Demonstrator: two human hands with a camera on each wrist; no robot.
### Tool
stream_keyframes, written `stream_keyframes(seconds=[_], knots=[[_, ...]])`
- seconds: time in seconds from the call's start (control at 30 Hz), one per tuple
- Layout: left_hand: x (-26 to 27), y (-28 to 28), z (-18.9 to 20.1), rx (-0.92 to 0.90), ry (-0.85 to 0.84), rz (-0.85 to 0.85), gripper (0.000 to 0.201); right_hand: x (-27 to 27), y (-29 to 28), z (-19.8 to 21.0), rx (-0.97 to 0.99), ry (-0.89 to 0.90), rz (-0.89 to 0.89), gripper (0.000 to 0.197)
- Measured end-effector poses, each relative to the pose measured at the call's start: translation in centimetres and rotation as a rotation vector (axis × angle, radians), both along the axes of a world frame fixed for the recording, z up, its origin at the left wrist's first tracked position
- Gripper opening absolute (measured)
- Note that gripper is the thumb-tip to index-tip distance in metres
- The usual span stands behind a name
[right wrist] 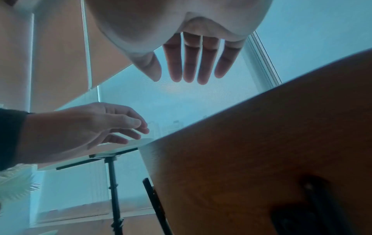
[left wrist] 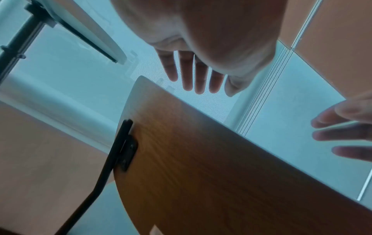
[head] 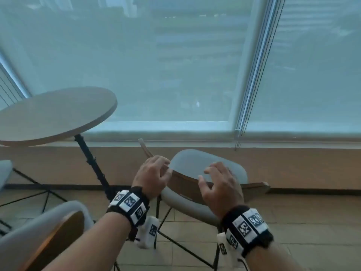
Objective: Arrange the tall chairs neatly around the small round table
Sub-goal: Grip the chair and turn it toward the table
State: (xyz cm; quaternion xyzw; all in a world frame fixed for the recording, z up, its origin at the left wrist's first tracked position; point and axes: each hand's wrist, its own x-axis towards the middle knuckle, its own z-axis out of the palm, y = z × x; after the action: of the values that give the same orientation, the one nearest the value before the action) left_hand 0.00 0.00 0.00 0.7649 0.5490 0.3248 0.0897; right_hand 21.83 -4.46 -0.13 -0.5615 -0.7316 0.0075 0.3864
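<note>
A tall chair (head: 195, 166) with a grey padded seat, a wooden backrest and black metal legs stands in front of me, facing the window. Its wood-grain back (left wrist: 201, 167) fills the lower part of both wrist views (right wrist: 261, 143). My left hand (head: 159, 170) hovers over the backrest's left top edge, fingers straight and spread (left wrist: 193, 76). My right hand (head: 212, 178) hovers over the right part of that edge, fingers also extended (right wrist: 193, 63). Neither hand grips anything. The small round table (head: 54, 112) on a black pole stands to the left of the chair.
A second chair's backrest (head: 48, 231) is close at my lower left. Part of a third chair's seat (head: 4, 173) shows at the far left edge. A window with lowered blinds (head: 175, 65) and a low wall run behind the table. The floor (head: 293, 222) is tiled.
</note>
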Motion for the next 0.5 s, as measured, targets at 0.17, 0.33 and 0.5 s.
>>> stream_keyframes(seconds=[0.17, 0.33, 0.5], knots=[[-1.2, 4.7, -0.6, -0.102, 0.135, 0.021, 0.030, -0.2, 3.5, -0.8, -0.314, -0.061, -0.231, 0.034], [-1.3, 7.7, -2.1, -0.076, 0.230, 0.032, 0.039, -0.5, 4.5, -1.4, -0.425, -0.184, -0.362, 0.042], [-1.0, 8.0, -2.9, -0.025, 0.319, 0.079, 0.068, -0.6, 4.6, -1.8, -0.421, -0.267, -0.390, 0.049]])
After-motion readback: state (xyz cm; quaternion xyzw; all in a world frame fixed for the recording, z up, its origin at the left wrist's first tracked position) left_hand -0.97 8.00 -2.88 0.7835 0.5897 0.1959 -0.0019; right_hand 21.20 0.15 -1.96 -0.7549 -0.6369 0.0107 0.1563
